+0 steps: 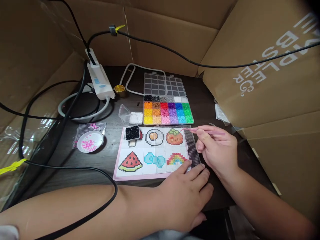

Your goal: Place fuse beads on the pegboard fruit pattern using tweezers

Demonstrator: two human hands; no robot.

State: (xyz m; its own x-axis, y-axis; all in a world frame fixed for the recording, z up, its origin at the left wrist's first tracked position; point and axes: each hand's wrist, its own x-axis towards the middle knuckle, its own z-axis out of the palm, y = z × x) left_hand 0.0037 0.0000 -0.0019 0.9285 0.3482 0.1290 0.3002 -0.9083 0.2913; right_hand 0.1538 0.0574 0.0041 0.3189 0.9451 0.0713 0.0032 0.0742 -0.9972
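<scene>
My right hand [217, 150] pinches a pair of pink tweezers [211, 131]. Their tips reach the upper right of the orange fruit picture [174, 137] with green leaves; any bead at the tips is too small to make out. My left hand [186, 193] lies flat with its fingers stretched over the lower right corner of the clear pegboard [193, 150]. Under that board is a pink-edged pattern sheet [130, 177] with several pixel pictures, among them a watermelon slice and a rainbow. A small box of black beads [132, 133] stands on the sheet's upper left.
Behind the sheet sits a compartment box of coloured beads [168, 111], its clear lid [163, 84] opened back. A small box of white beads [136, 117], a dish with pink beads [90, 141] and a power strip [101, 80] stand leftward. Cardboard walls [170, 36] surround the table; a black cable [115, 193] crosses my left forearm.
</scene>
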